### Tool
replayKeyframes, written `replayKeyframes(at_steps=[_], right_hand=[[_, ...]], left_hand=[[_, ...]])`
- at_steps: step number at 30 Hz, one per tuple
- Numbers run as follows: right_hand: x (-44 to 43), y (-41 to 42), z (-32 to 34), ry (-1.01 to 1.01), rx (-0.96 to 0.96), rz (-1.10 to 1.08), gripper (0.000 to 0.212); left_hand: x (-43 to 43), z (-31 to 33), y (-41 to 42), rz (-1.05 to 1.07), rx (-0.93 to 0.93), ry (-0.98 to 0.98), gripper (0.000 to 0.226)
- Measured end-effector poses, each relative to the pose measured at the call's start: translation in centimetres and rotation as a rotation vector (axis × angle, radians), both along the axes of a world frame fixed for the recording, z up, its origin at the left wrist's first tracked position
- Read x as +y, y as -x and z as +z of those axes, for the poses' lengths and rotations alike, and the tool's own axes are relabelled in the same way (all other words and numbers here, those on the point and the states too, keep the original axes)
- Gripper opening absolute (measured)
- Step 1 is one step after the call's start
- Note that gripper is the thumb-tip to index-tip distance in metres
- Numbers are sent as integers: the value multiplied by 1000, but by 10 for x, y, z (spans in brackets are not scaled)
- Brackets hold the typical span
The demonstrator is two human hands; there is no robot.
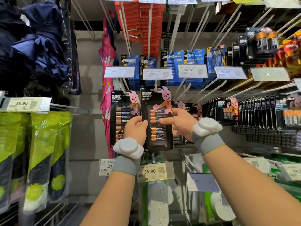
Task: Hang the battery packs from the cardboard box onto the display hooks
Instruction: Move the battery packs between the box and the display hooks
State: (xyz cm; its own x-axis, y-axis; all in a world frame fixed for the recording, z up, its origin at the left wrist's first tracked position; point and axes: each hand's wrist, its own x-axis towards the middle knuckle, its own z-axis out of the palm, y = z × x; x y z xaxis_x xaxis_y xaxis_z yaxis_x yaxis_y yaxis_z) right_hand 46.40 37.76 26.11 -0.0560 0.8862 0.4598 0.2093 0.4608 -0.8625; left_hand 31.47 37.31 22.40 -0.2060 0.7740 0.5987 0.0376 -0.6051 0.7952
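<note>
Up at the middle row of the display, both hands are on one battery pack [156,101]. The left hand [136,128] grips its left edge, thumb on the front and fingers wrapped behind. The right hand [177,122] pinches the right edge, thumb laid across the upper bank of batteries. The pack stands upright, facing the camera, and its top edge is right at the white tip of a hook [156,86]; whether the hanger hole is over that tip, I cannot tell.

Each wrist carries a grey band with a white device, on the left [128,148] and on the right [206,127].

Just beside the held pack on its left, a larger black pack [121,111] hangs on the neighbouring hook, partly covered by the left hand. Behind the right hand more rabbit-printed packs [193,108] hang, and further right a dense row of black packs [260,111] runs toward the display's right edge.

Above, blue packs [193,57] hang behind white price tags, one reading 24.90 [157,73]. Below the hands sits a tag marked 55.90 [154,172], with a white power strip [158,204] under it. At the rack's left edge hangs a pink umbrella [106,79], and green pouches [48,144] fill the neighbouring section.
</note>
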Motion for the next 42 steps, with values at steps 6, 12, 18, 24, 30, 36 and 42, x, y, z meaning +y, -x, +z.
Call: replayKeyframes(at_steps=[6, 12, 18, 24, 30, 36, 42], right_hand=[[8, 2, -3, 5, 92, -2, 29], [23, 12, -3, 59, 152, -77, 41], [37, 23, -2, 42, 189, -206, 33], [42, 30, -7, 27, 144, -290, 43], [43, 23, -7, 0, -24, -370, 35], [43, 22, -2, -2, -175, -495, 40], [48, 23, -5, -36, -186, -501, 43]], left_hand=[[1, -2, -8, 0, -4, 28, 31], [0, -5, -17, 103, 189, 48, 58], [7, -5, -19, 104, 358, 146, 63], [13, -1, -20, 140, 342, 206, 63], [20, 2, -27, 173, 385, 230, 71], [29, 2, -35, 201, 405, 278, 73], [40, 4, -35, 261, 412, 299, 61]])
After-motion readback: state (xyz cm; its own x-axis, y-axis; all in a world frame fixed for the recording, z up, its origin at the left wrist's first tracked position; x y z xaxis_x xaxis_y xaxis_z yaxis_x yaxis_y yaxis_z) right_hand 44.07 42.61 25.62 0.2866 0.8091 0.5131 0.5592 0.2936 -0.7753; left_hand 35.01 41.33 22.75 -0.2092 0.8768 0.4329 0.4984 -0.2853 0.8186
